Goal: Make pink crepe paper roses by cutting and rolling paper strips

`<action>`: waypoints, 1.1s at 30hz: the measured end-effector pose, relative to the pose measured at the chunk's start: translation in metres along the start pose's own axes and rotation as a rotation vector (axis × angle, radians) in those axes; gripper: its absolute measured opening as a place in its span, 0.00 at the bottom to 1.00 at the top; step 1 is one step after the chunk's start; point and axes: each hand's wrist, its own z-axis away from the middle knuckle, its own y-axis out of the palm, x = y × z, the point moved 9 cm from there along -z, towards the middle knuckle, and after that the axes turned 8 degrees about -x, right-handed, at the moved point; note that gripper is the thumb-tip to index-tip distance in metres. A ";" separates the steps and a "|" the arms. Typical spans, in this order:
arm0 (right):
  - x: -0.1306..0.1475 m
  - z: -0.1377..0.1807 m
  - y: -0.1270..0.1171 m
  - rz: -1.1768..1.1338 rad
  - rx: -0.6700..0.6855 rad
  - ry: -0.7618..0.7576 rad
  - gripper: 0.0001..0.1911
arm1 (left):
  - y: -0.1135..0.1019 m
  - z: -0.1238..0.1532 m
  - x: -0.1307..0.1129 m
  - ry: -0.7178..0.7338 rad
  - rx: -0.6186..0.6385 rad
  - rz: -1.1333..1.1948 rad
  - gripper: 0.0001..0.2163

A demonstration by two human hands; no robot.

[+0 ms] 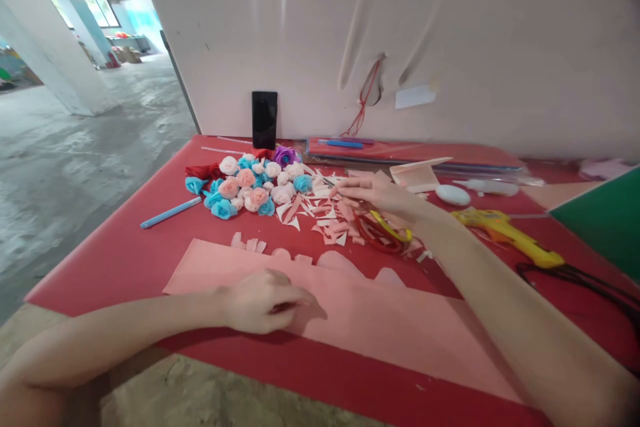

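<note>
Left hand (265,300) down on the near side, knuckles up, fingers curled onto the pink paper sheet (380,320) that lies flat across the red table cover (125,253). It pins the sheet in place; whether the fingertips actually pinch the paper or only press on it, I cannot tell from here. The far edge of that sheet is cut into rounded scallops, so this looks like the petal-cutting stage, with the sheet held steady.

Right hand (380,197) is out over the far middle, fingers stretched and spread toward the left, closed on nothing, tips among the pink paper scraps (325,210). Just beside its wrist, on the near side, lie the scissors (383,230) with red and yellow loops, on the table and not in the fingers.

Far left of the scraps sits the heap of finished paper roses (245,183), pink, white and blue. A blue pen (170,213) lies left of them, a black phone (264,119) leans on the wall behind, and a yellow glue gun (505,230) rests to the right.

My read: any further cutting calls for the right fingers to draw back to those loops and get through them, while the left keeps the sheet flat so the edge does not slide
</note>
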 end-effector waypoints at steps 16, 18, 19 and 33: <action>-0.022 0.098 0.031 0.383 -0.111 -0.163 0.13 | -0.009 -0.035 -0.003 -0.001 -0.072 -0.321 0.11; -0.025 0.097 0.030 0.417 -0.145 -0.146 0.14 | -0.010 -0.041 0.007 -0.041 -0.076 -0.310 0.10; -0.026 0.097 0.029 0.428 -0.161 -0.137 0.14 | -0.011 -0.043 0.011 -0.057 -0.077 -0.304 0.11; -0.028 0.116 -0.018 0.458 -0.281 -0.082 0.14 | -0.005 -0.044 0.002 -0.032 0.016 -0.257 0.14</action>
